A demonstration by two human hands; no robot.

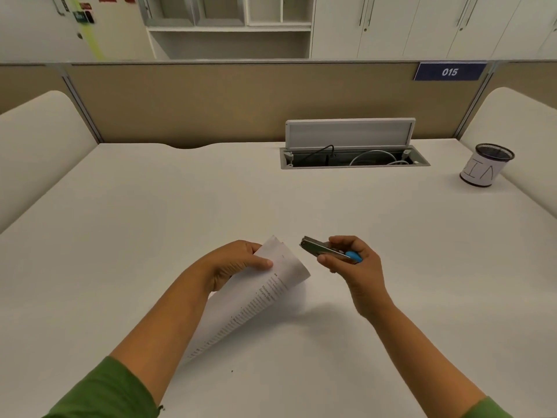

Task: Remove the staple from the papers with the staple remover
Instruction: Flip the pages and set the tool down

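My left hand [238, 262] grips the top edge of a few printed papers [265, 294], lifted off the white desk and curling downward toward me. My right hand [352, 267] holds a metal staple remover [324, 250] with a blue handle end, its jaws pointing left toward the papers' upper corner. A small gap separates the jaws from the paper. The staple itself is too small to make out.
An open cable hatch [352, 156] with wires sits in the desk [120, 221] at the back right. A mesh pen cup [486, 168] wrapped in paper stands at the far right. Beige partitions close off the back and sides.
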